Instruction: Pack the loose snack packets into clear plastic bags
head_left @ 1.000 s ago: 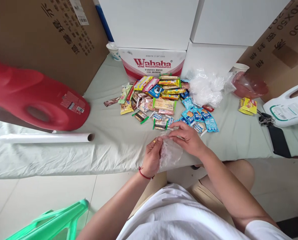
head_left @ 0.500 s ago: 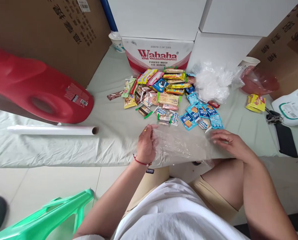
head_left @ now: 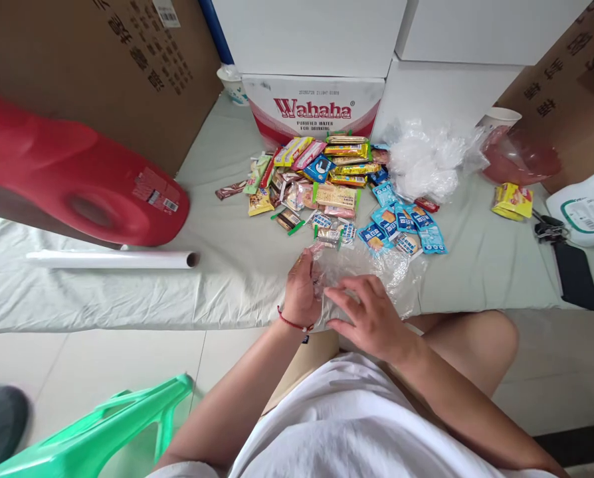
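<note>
My left hand (head_left: 301, 287) is closed on one end of a clear plastic bag (head_left: 399, 272), which spreads to the right over the table's front edge. Close beside it, my right hand (head_left: 369, 315) has its fingers apart in front of the bag; whether they touch the film I cannot tell. Just beyond the bag lies a heap of wrapped snacks (head_left: 334, 196) in several colours. Blue snack packets (head_left: 396, 222) lie at the right of that heap. Behind them sits a pile of crumpled clear bags (head_left: 426, 162).
A white roll (head_left: 112, 259) and a red jug (head_left: 88, 179) lie on the left. A Wahaha carton (head_left: 317, 109) stands behind the snacks. On the right are a yellow packet (head_left: 512, 201), keys (head_left: 549, 229), a black phone (head_left: 576, 275) and a white jug (head_left: 589, 209). A green stool (head_left: 102, 425) stands below left.
My right hand has moved left from the bag's far end to beside my left hand. The bag has bunched up, and my left hand has shifted slightly right.
</note>
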Motion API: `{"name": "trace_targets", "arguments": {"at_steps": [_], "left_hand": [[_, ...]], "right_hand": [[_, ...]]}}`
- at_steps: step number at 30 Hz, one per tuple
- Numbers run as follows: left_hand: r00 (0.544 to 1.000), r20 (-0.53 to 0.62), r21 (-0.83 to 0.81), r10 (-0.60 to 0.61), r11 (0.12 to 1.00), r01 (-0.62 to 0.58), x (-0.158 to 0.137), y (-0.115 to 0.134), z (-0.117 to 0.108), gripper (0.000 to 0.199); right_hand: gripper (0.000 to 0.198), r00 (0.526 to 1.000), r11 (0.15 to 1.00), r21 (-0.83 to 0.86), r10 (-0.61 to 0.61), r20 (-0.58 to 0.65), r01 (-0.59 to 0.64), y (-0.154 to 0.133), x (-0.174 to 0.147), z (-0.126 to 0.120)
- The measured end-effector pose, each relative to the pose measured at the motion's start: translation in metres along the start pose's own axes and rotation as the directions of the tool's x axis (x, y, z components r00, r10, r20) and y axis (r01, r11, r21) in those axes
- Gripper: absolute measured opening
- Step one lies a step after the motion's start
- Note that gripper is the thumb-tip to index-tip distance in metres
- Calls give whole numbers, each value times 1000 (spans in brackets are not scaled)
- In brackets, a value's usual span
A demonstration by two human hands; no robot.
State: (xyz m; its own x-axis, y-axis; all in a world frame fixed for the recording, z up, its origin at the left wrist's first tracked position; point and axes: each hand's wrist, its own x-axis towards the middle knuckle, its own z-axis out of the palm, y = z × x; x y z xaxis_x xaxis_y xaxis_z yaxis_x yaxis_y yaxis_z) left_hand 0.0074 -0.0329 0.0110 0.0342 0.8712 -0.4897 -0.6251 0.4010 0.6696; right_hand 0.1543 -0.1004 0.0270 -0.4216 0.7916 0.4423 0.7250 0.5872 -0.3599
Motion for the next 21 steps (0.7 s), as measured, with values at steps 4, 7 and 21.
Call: {"name": "trace_targets", "arguments": {"at_steps": [4,7,21], "left_hand": [[996,29,-52,-83,995,84,-3,2,2,43],[984,99,-88,-150,983,159,-5,6,1,52],[999,-38,29,-35,999,36,-16,4,-17,53]], "right_hand": [[24,998,998,-44,35,-56,-38,0,-1,20],[14,984,981,151,139,-113,-121,4,6,14],[35,614,183,820,753,238,-542,9,15,17]]}}
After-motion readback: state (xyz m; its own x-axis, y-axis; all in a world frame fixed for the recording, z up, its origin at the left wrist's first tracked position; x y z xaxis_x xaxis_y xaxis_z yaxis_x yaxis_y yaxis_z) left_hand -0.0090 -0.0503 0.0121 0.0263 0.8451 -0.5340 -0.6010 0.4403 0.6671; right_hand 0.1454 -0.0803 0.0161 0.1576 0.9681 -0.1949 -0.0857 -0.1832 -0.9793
